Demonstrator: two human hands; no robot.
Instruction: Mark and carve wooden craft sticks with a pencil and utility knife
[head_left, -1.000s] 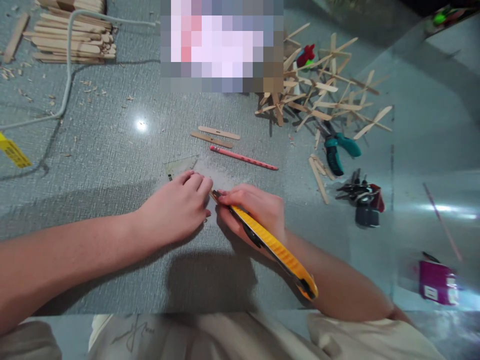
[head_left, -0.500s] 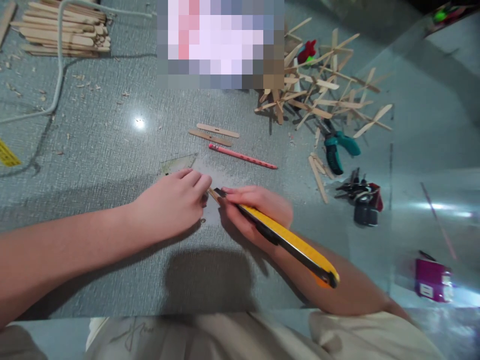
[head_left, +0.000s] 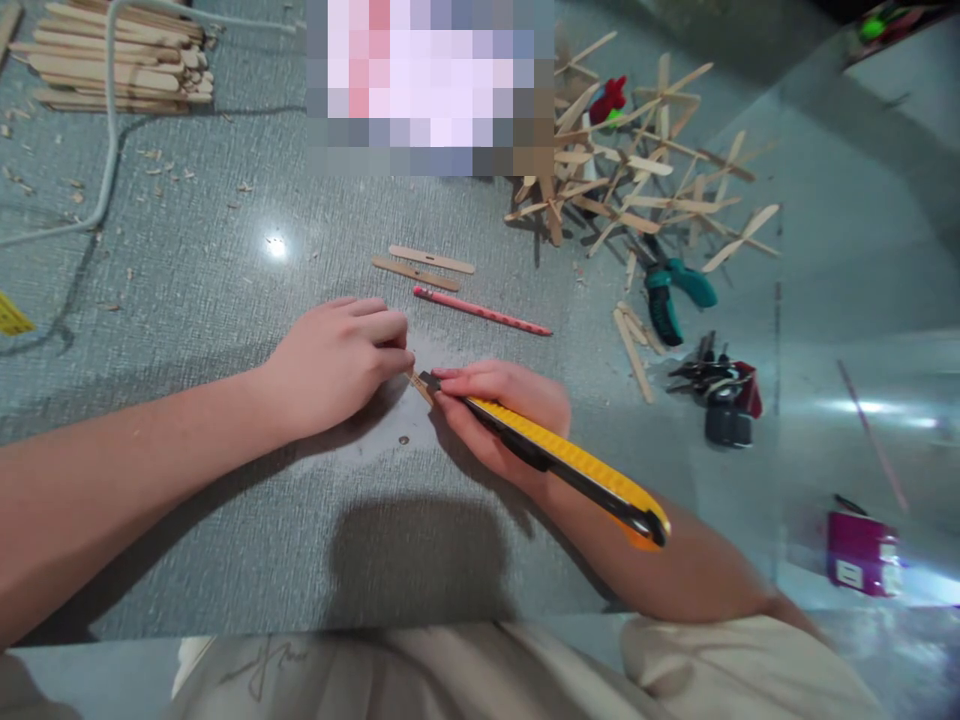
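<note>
Your left hand (head_left: 337,358) had shifted forward, pinching a stick (head_left: 421,388) that seemed light and stiff, best held by its far end, while your right hand (head_left: 517,385) clasped the yellow cutter (head_left: 574,456).

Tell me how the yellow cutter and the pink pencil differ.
The cutter is yellow and black; the pencil is pink. The cutter is held in the right hand; the pencil lies loose on the table. The cutter looks thicker than the pencil. Both are long and narrow.
</note>
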